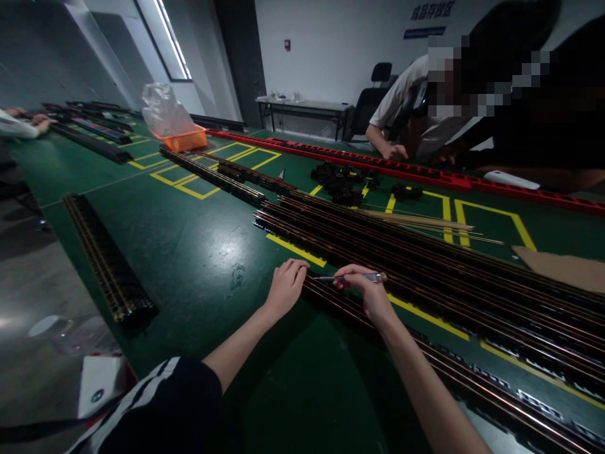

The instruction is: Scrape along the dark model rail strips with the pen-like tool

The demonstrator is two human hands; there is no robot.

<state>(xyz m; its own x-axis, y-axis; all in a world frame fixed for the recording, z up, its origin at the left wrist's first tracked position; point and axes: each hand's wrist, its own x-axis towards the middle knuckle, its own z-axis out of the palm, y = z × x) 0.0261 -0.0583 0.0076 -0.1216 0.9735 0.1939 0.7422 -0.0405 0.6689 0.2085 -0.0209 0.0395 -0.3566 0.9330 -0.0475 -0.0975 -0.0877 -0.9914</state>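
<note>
My left hand (286, 285) grips the near end of a long black rail (341, 302) with copper-coloured strips along it, its fingers closed over the end. In my right hand (368, 295) is a screwdriver (377, 277) with a clear-looking handle. Its thin shaft points left toward my left fingertips, just above the rail's end; whether the tip touches anything is too small to tell. Right behind both hands lies a broad bundle of similar rails (406, 252), side by side on the green table (198, 252).
A separate short rail stack (111, 261) lies at the table's left edge. Further back are an orange bin (186, 139) with a plastic bag, black parts (343, 183), thin rods (425, 221), cardboard (558, 265) and a long red rack (331, 154). Co-workers lean in at the far right; another person's hands show far left.
</note>
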